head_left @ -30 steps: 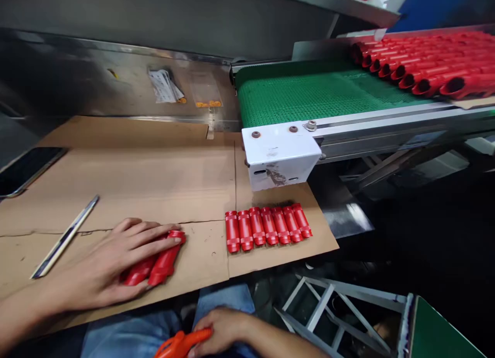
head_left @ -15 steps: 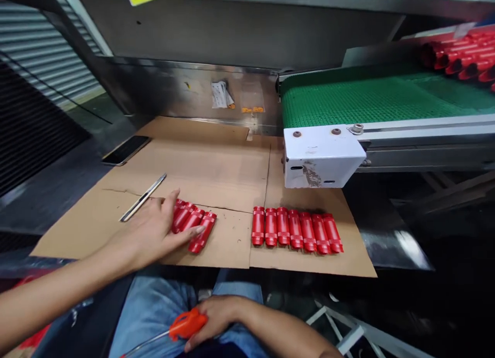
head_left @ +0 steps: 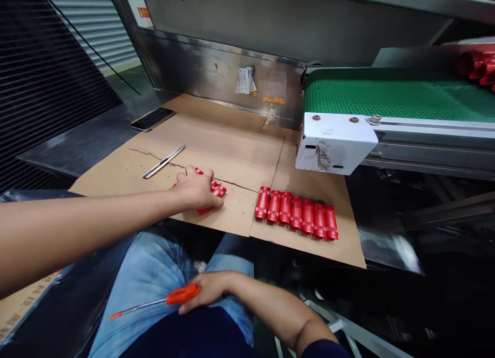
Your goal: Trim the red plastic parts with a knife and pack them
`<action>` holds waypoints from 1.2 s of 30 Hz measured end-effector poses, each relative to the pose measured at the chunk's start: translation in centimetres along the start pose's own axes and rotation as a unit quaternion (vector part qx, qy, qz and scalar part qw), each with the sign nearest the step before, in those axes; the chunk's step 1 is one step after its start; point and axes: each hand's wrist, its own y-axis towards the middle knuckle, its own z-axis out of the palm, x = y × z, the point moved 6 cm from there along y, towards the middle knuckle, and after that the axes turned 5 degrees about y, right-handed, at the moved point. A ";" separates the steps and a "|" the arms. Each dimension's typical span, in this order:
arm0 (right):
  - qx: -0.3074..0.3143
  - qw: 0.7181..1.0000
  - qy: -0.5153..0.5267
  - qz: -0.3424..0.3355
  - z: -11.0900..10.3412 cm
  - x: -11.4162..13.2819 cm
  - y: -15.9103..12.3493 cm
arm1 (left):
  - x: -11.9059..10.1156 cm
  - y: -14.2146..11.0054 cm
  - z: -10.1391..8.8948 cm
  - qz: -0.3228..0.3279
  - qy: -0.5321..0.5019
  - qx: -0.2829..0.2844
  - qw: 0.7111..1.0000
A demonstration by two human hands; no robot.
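My left hand [head_left: 195, 189] lies over a small group of red ribbed tubes [head_left: 218, 189] on the cardboard, its fingers and thumb curled around the group. The palm hides most of these tubes. To the right, a row of several more red tubes [head_left: 296, 214] stands side by side near the cardboard's front edge. Down at my lap, my right hand [head_left: 207, 290] grips the orange handle of an air blow gun [head_left: 182, 294]. Its thin metal nozzle points left across my jeans and ends in an orange tip.
The cardboard sheet [head_left: 232, 152] carries a slim utility knife [head_left: 164, 162] and a phone [head_left: 153, 119]. At the right, the white metal end of a green conveyor belt [head_left: 371, 92] overhangs it. More red tubes [head_left: 479, 67] lie on the belt. Small bags [head_left: 274, 87] are against the metal back panel.
My left hand has gone from spread fingers beside the left tubes to curling over them, and those tubes sit closer together. The view has turned left. My right hand still holds the blow gun.
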 end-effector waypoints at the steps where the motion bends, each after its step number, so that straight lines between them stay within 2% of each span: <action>1: 0.001 1.000 -0.017 0.012 0.2 0.1 -0.3 | 0.1 -0.3 -0.3 0.003 -0.028 0.001 1.000; 4: -0.044 0.997 -0.054 0.021 0.1 1.1 -2.1 | 1.3 -1.0 -2.4 0.029 -0.137 0.003 0.990; 6: -0.102 0.993 -0.067 0.005 -0.5 2.1 -4.0 | 3.5 -2.0 -4.4 0.054 -0.233 0.011 0.971; 8: -0.165 0.982 -0.085 -0.023 -1.3 3.5 -6.4 | 7.1 -3.8 -6.4 0.071 -0.337 0.021 0.938; 10: -0.216 0.968 -0.110 -0.065 -1.9 5.6 -8.8 | 12.3 -6.7 -7.6 0.067 -0.437 0.010 0.897; 11: -0.231 0.962 -0.121 -0.087 -2.0 6.8 -9.9 | 15.2 -8.6 -7.7 0.059 -0.493 -0.007 0.868; 13: -0.236 0.952 -0.140 -0.134 -1.8 9.8 -11.6 | 21.0 -12.7 -6.9 0.045 -0.660 -0.055 0.748; 14: -0.237 0.946 -0.147 -0.165 -1.5 11.7 -12.2 | 23.3 -14.7 -5.9 0.050 -0.703 -0.057 0.707; 16: -0.241 0.926 -0.155 -0.246 -1.0 16.2 -13.1 | 27.0 -18.1 -3.5 0.061 -0.757 -0.060 0.648; 17: -0.230 0.927 -0.155 -0.254 -0.5 18.2 -13.0 | 28.5 -19.4 -2.3 0.063 -0.771 -0.065 0.631; 19: -0.195 0.941 -0.163 -0.224 0.4 21.8 -12.2 | 31.2 -21.2 -0.3 0.059 -0.784 -0.079 0.612; 21: -0.155 0.960 -0.174 -0.158 1.6 24.4 -10.9 | 33.7 -22.1 1.3 0.051 -0.789 -0.087 0.606; 24: -0.108 0.973 -0.194 -0.061 3.0 26.7 -9.1 | 36.8 -22.7 2.9 0.053 -0.798 -0.088 0.593; 27: -0.086 0.974 -0.209 -0.014 3.9 28.2 -8.0 | 39.0 -23.0 3.8 0.061 -0.808 -0.095 0.578; 30: -0.073 0.972 -0.225 0.001 4.5 29.3 -7.1 | 39.8 -23.2 4.5 0.059 -0.814 -0.104 0.569; 36: -0.089 0.959 -0.263 0.051 4.2 30.1 -5.6 | 39.5 -23.2 4.9 0.053 -0.834 -0.111 0.538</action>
